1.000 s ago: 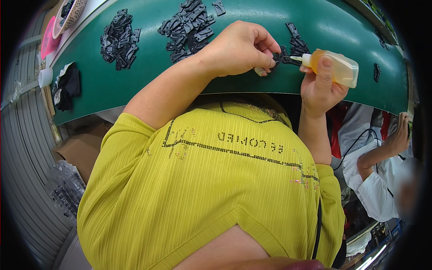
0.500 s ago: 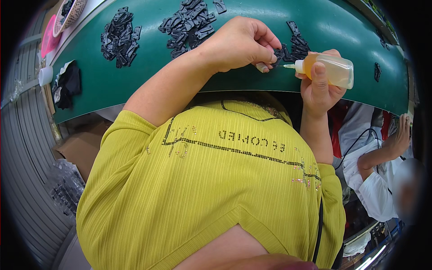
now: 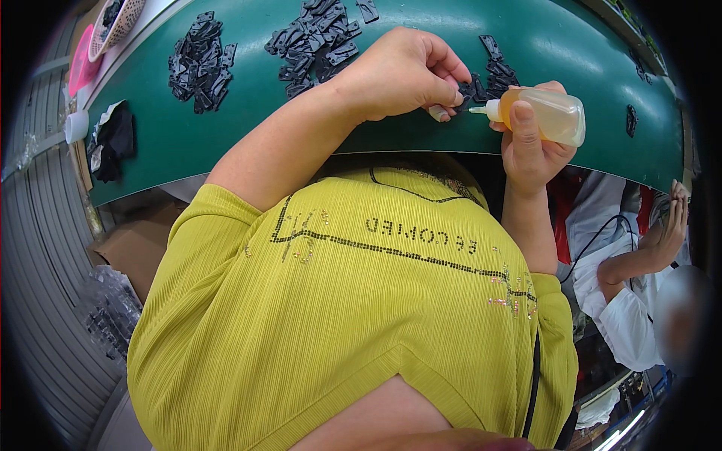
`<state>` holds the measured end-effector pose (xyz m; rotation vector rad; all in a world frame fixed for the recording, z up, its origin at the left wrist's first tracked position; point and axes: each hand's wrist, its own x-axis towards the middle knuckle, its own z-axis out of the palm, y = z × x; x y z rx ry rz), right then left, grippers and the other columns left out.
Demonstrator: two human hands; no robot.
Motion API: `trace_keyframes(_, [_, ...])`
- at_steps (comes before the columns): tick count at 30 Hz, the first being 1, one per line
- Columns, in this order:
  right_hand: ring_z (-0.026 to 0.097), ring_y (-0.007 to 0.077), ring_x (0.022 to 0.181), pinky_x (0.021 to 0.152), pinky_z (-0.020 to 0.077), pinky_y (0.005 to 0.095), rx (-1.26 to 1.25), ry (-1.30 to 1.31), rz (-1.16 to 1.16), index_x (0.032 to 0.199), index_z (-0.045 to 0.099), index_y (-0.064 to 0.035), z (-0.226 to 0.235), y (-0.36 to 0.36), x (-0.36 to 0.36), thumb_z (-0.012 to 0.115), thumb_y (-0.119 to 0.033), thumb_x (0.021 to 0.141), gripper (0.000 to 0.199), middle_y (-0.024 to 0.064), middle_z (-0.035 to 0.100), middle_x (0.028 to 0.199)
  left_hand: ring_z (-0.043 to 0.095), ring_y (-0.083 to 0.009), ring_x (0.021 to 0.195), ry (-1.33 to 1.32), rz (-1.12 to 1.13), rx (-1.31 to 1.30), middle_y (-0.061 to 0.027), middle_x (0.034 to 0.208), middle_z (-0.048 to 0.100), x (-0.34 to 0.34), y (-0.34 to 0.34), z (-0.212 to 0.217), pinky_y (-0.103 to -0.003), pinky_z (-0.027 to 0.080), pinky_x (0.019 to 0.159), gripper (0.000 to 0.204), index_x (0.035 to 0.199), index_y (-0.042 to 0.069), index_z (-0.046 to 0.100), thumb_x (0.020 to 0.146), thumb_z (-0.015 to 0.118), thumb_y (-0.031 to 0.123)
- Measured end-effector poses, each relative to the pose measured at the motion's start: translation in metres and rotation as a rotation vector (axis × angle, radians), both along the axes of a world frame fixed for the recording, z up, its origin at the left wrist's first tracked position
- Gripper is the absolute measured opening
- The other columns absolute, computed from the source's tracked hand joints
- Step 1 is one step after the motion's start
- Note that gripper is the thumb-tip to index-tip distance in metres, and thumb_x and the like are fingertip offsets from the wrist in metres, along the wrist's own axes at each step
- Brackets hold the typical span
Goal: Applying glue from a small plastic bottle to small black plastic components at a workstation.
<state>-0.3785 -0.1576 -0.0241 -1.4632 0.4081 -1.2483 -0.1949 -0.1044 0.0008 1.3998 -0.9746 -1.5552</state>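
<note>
In my right hand (image 3: 532, 146) is a translucent squeeze bottle (image 3: 553, 116) with amber liquid, tilted on its side with a white cap and thin nozzle pointing left. The nozzle tip is close to the fingertips of my left hand (image 3: 421, 74), which are pinched together on a small black plastic part (image 3: 464, 91), mostly hidden by the fingers. Just beyond, a short trail of similar black parts (image 3: 499, 74) lies on the green table (image 3: 421, 139). Larger piles of these parts, a middle pile (image 3: 312, 41) and a left pile (image 3: 201, 64), sit farther left.
A black cloth (image 3: 114, 143) and a white cup (image 3: 77, 127) are at the table's left edge, below a woven basket (image 3: 120, 26) and a pink container (image 3: 84, 64). More black parts (image 3: 631, 120) lie at the right. Another person's hand (image 3: 668, 233) is beside the table's right end.
My right hand has shifted the bottle slightly left, bringing its nozzle nearer my left fingertips. My left hand stays in place. The other person's hand has moved slightly.
</note>
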Motion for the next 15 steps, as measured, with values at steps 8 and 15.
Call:
trace_keyframes(8, [0.051,0.0148,0.052,0.047,0.0435,0.0287,0.387,-0.356,-0.062,0.091,0.06,-0.0039,-0.006,-0.021,-0.01,0.057,-0.015,0.089,0.012,0.0097,0.062,0.079,0.065,-0.017,0.069,0.017,0.056,-0.018,-0.0122,0.084,0.066,0.0,-0.003,-0.001,-0.025,0.053,0.066,0.03,0.104,-0.008,0.061,0.077,0.067,0.002])
trace_keyframes(15, [0.05,0.0138,0.056,0.049,0.0426,0.027,0.462,-0.339,-0.061,0.09,0.06,-0.0058,-0.007,-0.02,-0.014,0.06,-0.021,0.088,0.015,0.0111,0.062,0.084,0.063,-0.0229,0.078,-0.758,0.211,-0.622,-0.0121,0.089,0.065,-0.009,-0.014,-0.017,-0.033,0.05,0.073,0.036,0.107,0.002,0.064,0.08,0.068,0.026])
